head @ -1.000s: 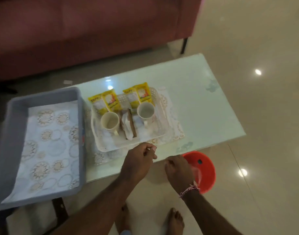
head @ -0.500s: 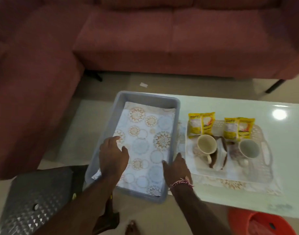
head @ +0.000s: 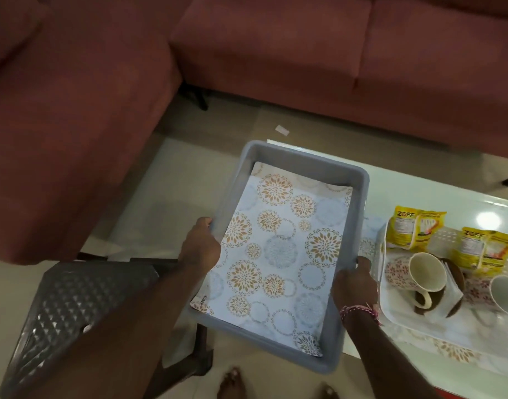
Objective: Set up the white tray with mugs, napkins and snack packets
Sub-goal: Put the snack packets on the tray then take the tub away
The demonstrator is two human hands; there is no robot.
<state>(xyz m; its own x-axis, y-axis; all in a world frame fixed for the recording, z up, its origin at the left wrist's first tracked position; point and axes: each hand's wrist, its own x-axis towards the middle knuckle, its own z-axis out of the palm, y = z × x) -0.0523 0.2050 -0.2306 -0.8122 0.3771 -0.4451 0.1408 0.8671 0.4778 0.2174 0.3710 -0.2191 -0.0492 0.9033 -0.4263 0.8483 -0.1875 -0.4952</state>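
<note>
The white tray (head: 396, 318) sits at the right on the glass table. It holds two floral mugs (head: 419, 273) (head: 506, 289), folded napkins (head: 451, 286) between them and yellow snack packets (head: 414, 230) (head: 486, 249) at its far side. A grey tub (head: 301, 156) lined with a patterned mat (head: 281, 249) stands left of the tray. My left hand (head: 199, 246) grips the tub's left rim. My right hand (head: 355, 283) grips its right rim, close beside the white tray.
A red sofa (head: 247, 67) runs along the back and left. A dark plastic stool (head: 74, 318) stands at the lower left, under my left arm. The glass table (head: 491, 203) extends right. My bare feet (head: 232, 384) show on the tiled floor below.
The view swung from the white tray to the grey tub. My hands moved from the table's front edge onto the tub and closed on its two long rims.
</note>
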